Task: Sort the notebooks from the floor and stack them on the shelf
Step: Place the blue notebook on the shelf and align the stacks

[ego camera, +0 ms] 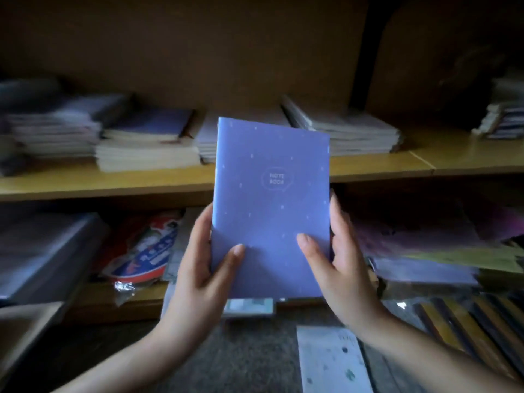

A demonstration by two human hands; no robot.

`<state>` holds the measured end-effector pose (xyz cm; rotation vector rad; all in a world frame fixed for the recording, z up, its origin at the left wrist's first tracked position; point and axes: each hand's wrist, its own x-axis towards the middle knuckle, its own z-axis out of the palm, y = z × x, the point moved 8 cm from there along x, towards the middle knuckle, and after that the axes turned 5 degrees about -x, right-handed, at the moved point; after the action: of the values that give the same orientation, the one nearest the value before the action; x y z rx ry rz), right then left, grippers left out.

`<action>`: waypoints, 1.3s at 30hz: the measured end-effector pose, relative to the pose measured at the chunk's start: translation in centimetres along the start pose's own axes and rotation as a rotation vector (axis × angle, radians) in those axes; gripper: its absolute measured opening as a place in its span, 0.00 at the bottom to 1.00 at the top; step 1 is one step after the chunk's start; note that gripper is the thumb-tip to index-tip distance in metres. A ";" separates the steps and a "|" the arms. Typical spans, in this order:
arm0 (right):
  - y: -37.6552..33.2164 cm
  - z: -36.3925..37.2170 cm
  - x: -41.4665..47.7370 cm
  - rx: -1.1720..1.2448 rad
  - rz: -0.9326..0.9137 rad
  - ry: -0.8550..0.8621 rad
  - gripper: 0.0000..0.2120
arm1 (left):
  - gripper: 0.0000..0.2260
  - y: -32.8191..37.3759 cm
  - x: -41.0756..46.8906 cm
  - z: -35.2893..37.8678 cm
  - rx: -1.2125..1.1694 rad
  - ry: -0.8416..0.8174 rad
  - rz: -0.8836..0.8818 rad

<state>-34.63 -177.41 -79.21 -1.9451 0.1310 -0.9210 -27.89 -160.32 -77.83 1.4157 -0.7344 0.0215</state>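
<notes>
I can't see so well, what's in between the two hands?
The purple notebook is there, upright. The left hand and the right hand grip its lower sides, thumbs on the cover. The head view shows this.

A thin blue-violet paper notebook (270, 211) with white specks and a "NOTE BOOK" badge is held upright, cover facing the camera, before the tan wooden shelf (397, 165), where blurred flat stacks of notebooks (147, 148) lie side by side.

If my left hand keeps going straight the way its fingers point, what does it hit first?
Likely the front edge of the wooden shelf above the left hand holding the blue notebook, then the notebook stack on it; depth is unclear.
</notes>
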 end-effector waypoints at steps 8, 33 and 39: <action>-12.3 8.0 8.3 -0.646 -0.679 -0.059 0.32 | 0.16 2.5 7.7 -10.8 -0.106 0.351 0.007; -9.7 24.5 16.0 -0.986 -0.714 -0.205 0.13 | 0.08 1.0 15.6 -18.7 1.208 0.385 0.386; -8.4 22.0 15.3 -0.915 -0.642 -0.038 0.11 | 0.14 1.9 14.0 -15.4 1.328 0.247 0.542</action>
<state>-11.72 -163.89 -70.08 -2.9436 -0.1369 -1.3884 -10.83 -151.83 -69.12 2.3164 -0.9042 1.2836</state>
